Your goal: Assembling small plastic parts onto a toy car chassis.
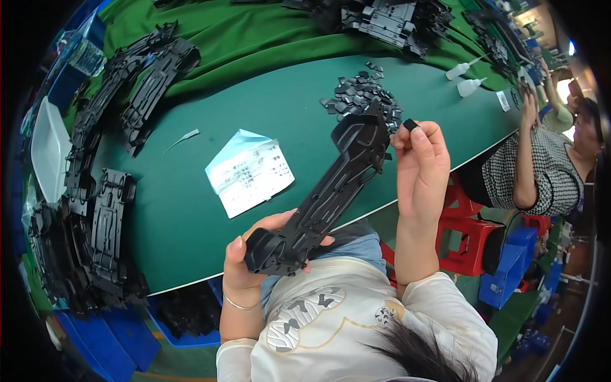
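A long black moulded plastic chassis part point(328, 194) is held tilted over the table's near edge, its far end up and to the right. My left hand point(254, 251) wraps round its near end, thumb on one side and fingertips showing on the other. Beside its far end, my right hand point(423, 153) pinches a small black piece point(411, 125) between thumb and fingers, apart from the chassis. Behind them lies a pile of similar small black pieces point(363, 94) on the green table point(184, 223).
Black chassis parts point(108, 210) are stacked at the left, more point(388, 22) at the back. A creased paper sheet point(251, 172) lies mid-table. White dropper bottles point(470, 86) stand back right. At right are a co-worker in a checked top point(541, 165) and a red stool point(468, 242).
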`<state>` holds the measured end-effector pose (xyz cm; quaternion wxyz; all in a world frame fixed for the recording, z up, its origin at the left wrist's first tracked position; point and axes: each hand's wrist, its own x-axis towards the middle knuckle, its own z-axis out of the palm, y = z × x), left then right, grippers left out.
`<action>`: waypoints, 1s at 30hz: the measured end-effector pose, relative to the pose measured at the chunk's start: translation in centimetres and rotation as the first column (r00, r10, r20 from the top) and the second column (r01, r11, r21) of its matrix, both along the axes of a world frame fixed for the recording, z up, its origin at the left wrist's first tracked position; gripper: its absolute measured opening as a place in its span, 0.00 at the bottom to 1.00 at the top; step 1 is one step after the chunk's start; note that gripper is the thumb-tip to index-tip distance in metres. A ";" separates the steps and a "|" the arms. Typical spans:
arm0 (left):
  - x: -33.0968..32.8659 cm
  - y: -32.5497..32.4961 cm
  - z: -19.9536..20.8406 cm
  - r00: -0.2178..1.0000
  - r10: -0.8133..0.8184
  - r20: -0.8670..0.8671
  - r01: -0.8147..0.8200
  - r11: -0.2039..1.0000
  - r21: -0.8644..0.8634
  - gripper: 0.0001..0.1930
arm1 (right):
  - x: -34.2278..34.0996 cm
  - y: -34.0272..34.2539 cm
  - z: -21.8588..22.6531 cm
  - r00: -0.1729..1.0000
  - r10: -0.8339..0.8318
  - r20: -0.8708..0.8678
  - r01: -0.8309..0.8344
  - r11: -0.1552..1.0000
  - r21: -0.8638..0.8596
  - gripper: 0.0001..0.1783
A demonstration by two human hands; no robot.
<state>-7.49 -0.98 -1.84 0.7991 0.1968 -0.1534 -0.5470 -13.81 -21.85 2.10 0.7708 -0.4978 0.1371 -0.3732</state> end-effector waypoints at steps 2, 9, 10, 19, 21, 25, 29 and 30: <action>-0.1 -0.3 0.0 1.000 0.006 0.000 -0.006 1.000 0.011 0.43 | 0.0 -0.3 -0.3 1.000 -0.004 -0.011 0.004 1.000 0.015 0.04; -0.2 -0.1 -0.2 0.999 0.029 -0.021 -0.029 1.000 -0.009 0.42 | -0.2 -0.2 -0.4 0.999 0.003 -0.036 -0.002 1.000 0.017 0.05; -0.2 -0.1 -0.1 0.999 0.031 -0.021 -0.031 0.999 -0.006 0.42 | -0.2 -0.2 -0.3 0.999 0.005 -0.042 -0.004 1.000 0.020 0.05; -0.3 -0.4 0.4 0.999 0.050 -0.006 -0.049 0.998 0.031 0.41 | -1.1 3.1 1.3 0.989 -0.081 -0.120 0.044 0.958 -0.285 0.11; -0.2 -0.6 0.4 0.999 0.035 0.001 -0.035 0.999 0.009 0.42 | -1.6 3.8 1.1 0.983 0.034 -0.180 -0.085 0.955 -0.284 0.12; -0.3 -0.5 0.5 0.999 0.040 0.011 -0.040 0.999 0.036 0.43 | -1.2 4.9 0.4 0.969 0.147 -0.197 -0.205 0.928 -0.313 0.12; -0.2 -0.3 0.8 0.997 0.048 0.055 -0.052 0.997 0.065 0.45 | -1.1 6.2 1.0 0.940 0.216 -0.265 -0.322 0.819 -0.475 0.10; -0.2 -0.4 0.8 0.996 0.044 0.084 -0.049 0.997 0.066 0.46 | -1.0 6.3 0.8 0.938 0.219 -0.267 -0.326 0.818 -0.474 0.10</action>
